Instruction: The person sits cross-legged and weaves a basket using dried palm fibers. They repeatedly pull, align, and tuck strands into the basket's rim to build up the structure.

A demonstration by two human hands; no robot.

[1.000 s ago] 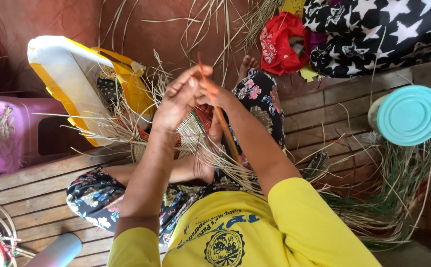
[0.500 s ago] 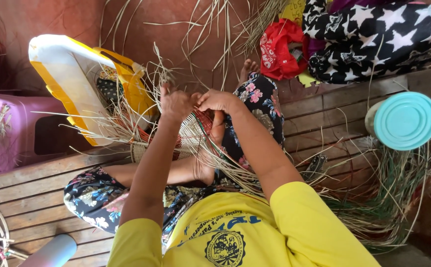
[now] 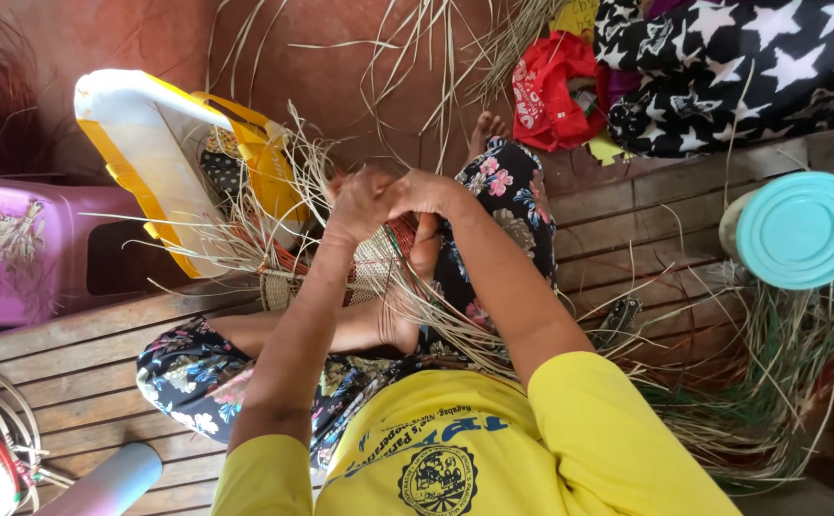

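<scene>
My left hand (image 3: 357, 205) and my right hand (image 3: 428, 194) meet, fingers closed on thin pale straw strands (image 3: 455, 315). Just below them is a small, partly woven straw basket (image 3: 379, 263) with red and green strands in its weave. It rests against my bare foot (image 3: 407, 306) on my crossed legs in flowered trousers. Loose strand ends fan out from the weave toward my lap and to the left. My yellow sleeves fill the bottom of the view.
I sit on a wooden slat platform (image 3: 63, 373). A yellow and white bag (image 3: 159, 162) and a purple plastic stool (image 3: 25, 248) are left. A teal-lidded container (image 3: 801, 229), a straw bundle (image 3: 761, 392), a red bag (image 3: 551, 91) and star-print cloth (image 3: 742, 67) are right.
Both hands have come down closer to the woven piece. The fingers were spread a second ago and are now closed on the strands.
</scene>
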